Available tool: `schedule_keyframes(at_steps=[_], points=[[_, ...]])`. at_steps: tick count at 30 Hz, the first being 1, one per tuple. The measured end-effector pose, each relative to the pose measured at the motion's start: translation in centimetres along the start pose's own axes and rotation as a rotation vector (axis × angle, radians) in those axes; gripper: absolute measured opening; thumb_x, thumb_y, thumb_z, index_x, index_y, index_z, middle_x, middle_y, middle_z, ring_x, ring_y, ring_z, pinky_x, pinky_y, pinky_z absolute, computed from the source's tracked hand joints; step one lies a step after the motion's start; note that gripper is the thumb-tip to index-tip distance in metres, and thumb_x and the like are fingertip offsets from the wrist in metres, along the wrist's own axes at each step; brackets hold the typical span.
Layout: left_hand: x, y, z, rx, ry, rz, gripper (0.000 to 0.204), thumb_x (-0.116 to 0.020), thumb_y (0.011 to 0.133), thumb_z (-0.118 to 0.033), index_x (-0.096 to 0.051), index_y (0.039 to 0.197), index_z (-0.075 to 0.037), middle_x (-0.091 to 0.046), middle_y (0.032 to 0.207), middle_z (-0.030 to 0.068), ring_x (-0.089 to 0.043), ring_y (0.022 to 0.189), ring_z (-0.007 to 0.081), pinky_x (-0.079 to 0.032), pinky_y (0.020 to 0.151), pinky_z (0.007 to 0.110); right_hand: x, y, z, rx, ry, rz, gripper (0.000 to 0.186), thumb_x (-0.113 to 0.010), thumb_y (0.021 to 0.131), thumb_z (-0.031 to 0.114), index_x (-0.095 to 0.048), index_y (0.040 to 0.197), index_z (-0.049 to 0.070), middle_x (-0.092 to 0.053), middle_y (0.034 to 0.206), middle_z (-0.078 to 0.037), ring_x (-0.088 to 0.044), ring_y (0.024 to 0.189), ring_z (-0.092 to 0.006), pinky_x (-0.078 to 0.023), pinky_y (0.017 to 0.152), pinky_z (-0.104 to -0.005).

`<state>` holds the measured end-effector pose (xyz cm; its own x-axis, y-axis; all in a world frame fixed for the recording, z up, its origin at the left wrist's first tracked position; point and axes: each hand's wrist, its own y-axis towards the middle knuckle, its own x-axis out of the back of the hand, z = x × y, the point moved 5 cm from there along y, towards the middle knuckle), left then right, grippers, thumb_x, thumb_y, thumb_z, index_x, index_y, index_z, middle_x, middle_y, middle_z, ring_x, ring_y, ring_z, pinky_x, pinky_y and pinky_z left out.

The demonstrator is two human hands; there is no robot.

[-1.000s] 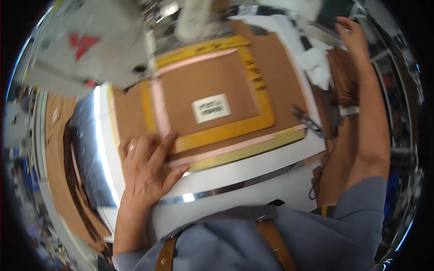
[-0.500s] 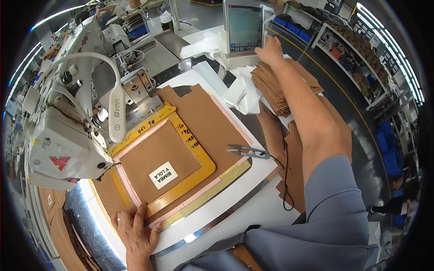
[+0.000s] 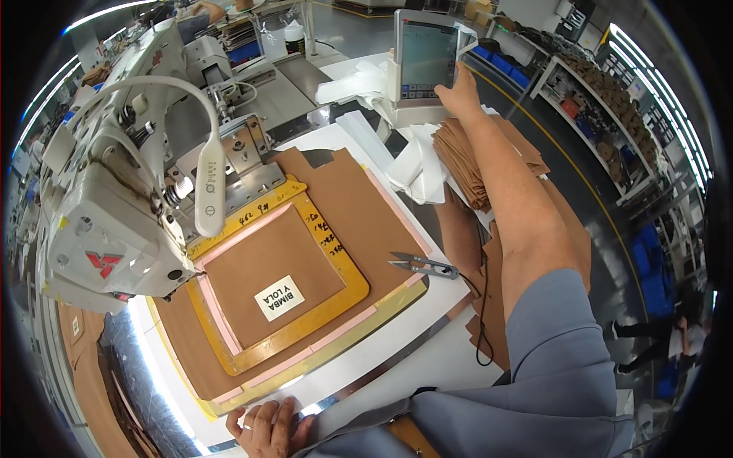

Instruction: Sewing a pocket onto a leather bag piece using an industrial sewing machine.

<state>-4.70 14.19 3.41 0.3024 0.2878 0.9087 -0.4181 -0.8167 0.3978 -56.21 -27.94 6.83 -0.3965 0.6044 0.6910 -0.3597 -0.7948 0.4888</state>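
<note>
The person's left hand (image 3: 267, 431) is palm down near the front edge of the white board (image 3: 382, 340), its fingers loosely bent and slightly apart; nothing shows in its grasp. The right hand (image 3: 460, 95) reaches out to the lower right side of an upright screen (image 3: 429, 57), thumb toward the display; its other fingers are partly hidden, so how far they are open, and whether they grip the casing, cannot be told.

Between the person and a white sewing machine (image 3: 114, 263), a brown panel (image 3: 374, 206) lies flat on the board, with 1 yellow frame (image 3: 298, 342) on top of it. Inside the frame are a pale label (image 3: 279, 298) and, along the left side, a pink strip (image 3: 220, 313). The machine's head stands over the frame's left side.

Thread snips (image 3: 427, 266) lie across the panel's right edge, blades pointing left. Beyond them, white pieces (image 3: 418, 164) lie beside a stack of brown pieces (image 3: 466, 164), below the right forearm.
</note>
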Motion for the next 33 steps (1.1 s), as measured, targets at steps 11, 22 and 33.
schedule_keyframes(at_steps=[11, 22, 33], points=[[0.1, 0.2, 0.2, -0.087, 0.012, -0.13, 0.024, -0.083, 0.081, -0.026, -0.076, 0.101, -0.014, -0.071, 0.101, 0.0032, -0.069, 0.09, 0.0197, -0.04, 0.102, 0.043, -1.1, 0.6, -0.3, -0.037, -0.257, 0.029, 0.093, -0.07, 0.084, 0.035, -0.025, 0.16, 0.005, -0.029, 0.158, -0.033, -0.033, 0.147, -0.0444, -0.028, 0.122, -0.0434], [-0.4, -1.3, -0.3, -0.083, 0.042, -0.175, 0.019, -0.079, 0.084, -0.03, -0.078, 0.1, -0.018, -0.071, 0.099, 0.0007, -0.069, 0.086, 0.0175, -0.042, 0.098, 0.041, -1.5, -0.8, 0.5, -0.045, -0.225, 0.042, 0.089, -0.069, 0.083, 0.035, -0.032, 0.158, 0.006, -0.036, 0.154, -0.03, -0.039, 0.142, -0.0447, -0.033, 0.119, -0.0442], [-0.1, 0.0, 1.1, -0.074, -0.025, -0.221, 0.021, -0.081, 0.079, -0.023, -0.076, 0.098, -0.018, -0.067, 0.101, -0.0047, -0.066, 0.088, 0.0088, -0.044, 0.089, 0.032, -1.7, 9.4, -9.5, 0.272, -0.318, -0.029, 0.084, -0.071, 0.083, 0.033, -0.039, 0.152, -0.003, -0.047, 0.151, -0.028, -0.046, 0.141, -0.0384, -0.035, 0.117, -0.0401]])
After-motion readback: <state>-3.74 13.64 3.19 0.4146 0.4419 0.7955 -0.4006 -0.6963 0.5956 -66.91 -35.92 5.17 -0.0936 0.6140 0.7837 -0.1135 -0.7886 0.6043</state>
